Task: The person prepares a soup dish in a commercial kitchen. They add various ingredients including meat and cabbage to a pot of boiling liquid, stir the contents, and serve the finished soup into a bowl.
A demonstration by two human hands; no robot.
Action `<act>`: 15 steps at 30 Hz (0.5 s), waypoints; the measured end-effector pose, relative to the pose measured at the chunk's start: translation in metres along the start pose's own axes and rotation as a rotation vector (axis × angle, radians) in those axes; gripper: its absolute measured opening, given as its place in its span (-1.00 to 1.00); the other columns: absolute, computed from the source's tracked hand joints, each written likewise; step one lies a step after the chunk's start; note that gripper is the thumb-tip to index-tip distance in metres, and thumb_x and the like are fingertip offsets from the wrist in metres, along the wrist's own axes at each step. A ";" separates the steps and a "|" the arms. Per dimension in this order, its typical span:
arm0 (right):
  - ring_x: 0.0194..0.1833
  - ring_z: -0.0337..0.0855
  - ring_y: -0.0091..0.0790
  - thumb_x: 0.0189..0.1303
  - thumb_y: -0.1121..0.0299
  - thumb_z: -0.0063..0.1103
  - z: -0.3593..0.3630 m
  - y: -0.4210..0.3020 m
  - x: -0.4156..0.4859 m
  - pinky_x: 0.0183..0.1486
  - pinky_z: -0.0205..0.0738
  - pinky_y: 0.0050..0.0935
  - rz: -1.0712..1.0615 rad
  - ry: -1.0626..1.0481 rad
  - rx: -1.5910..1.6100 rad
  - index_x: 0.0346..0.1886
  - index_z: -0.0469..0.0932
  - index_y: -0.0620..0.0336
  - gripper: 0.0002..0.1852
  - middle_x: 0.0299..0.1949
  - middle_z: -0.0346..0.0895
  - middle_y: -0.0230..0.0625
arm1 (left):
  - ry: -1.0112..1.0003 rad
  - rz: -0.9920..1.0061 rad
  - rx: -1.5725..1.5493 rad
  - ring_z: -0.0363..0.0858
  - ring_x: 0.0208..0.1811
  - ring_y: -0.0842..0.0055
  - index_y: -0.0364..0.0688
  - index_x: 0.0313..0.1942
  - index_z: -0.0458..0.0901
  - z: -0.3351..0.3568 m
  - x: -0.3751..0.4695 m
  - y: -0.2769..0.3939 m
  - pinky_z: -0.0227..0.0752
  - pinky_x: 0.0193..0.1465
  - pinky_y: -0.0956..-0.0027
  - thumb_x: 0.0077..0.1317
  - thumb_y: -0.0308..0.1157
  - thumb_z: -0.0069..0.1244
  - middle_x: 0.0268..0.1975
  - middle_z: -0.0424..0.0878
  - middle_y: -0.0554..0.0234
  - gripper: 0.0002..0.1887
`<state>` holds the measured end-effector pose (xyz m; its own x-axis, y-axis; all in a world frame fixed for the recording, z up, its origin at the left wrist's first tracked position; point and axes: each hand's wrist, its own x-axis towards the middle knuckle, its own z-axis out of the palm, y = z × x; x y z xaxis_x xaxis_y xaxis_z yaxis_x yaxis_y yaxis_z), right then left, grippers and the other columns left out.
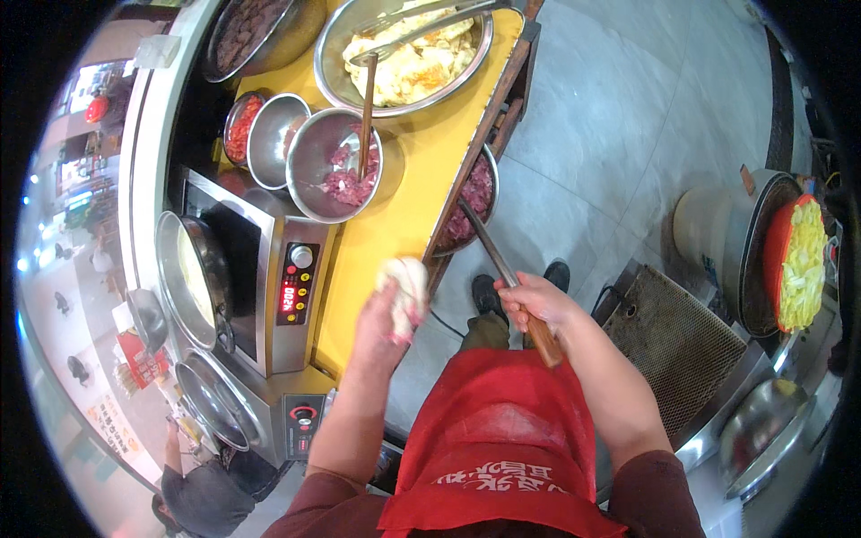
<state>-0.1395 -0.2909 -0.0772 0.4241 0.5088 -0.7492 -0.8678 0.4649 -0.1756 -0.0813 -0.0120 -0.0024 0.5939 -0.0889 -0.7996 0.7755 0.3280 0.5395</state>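
In my left hand (382,321) lies a soft lump of pale dough (405,286), blurred, held beside the edge of the yellow counter. My right hand (531,302) is closed around the wooden handle of a long metal tool (491,249). The tool's far end reaches into a metal bowl of pink minced meat (479,185), which sits partly hidden below the counter edge. On the counter, a steel pot (303,191) holds more minced meat and a wooden-handled utensil (366,128). A large steel bowl (329,81) behind it contains yellowish-white food and metal tongs (430,27).
Left of the yellow counter (417,161) stands an induction cooker (303,255) with a lit display, with round pans (165,269) beyond. A wire-mesh rack (672,343) and a red basin of chopped yellow vegetable (780,255) are at right. Another person (208,494) is at lower left.
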 end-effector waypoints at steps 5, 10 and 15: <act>-0.62 0.44 -0.47 0.41 0.38 0.24 -0.044 0.004 0.034 -0.61 0.38 -0.36 -0.061 0.188 -0.435 0.01 0.42 0.19 -0.76 -0.51 0.38 -0.42 | 0.034 0.119 0.026 0.72 -0.34 0.41 -0.19 0.08 0.58 0.024 0.033 0.077 0.55 -0.42 0.41 0.58 0.18 -0.05 -0.28 0.72 0.16 -0.45; -0.59 0.58 -0.37 0.37 0.29 0.26 -0.080 0.012 0.046 -0.55 0.50 -0.28 -0.077 0.344 -0.793 0.07 0.46 0.30 -0.65 -0.48 0.51 -0.26 | 0.177 0.065 0.037 0.75 -0.34 0.37 -0.17 0.09 0.59 0.038 0.064 0.103 0.63 -0.39 0.34 0.54 0.13 0.04 -0.22 0.76 0.18 -0.49; -0.51 0.72 -0.11 0.36 0.23 0.29 -0.087 0.029 0.060 -0.40 0.58 -0.08 -0.172 0.447 -1.078 -0.04 0.43 0.33 -0.64 -0.44 0.63 0.04 | 0.144 0.057 -0.038 0.75 -0.35 0.33 -0.24 0.05 0.59 0.032 0.073 0.103 0.65 -0.40 0.32 0.52 -0.16 0.04 -0.23 0.75 0.13 -0.67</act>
<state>-0.1613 -0.3099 -0.1828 0.6142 0.1008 -0.7827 -0.6695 -0.4585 -0.5844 0.0487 -0.0144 0.0028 0.5974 0.0656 -0.7992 0.7313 0.3643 0.5766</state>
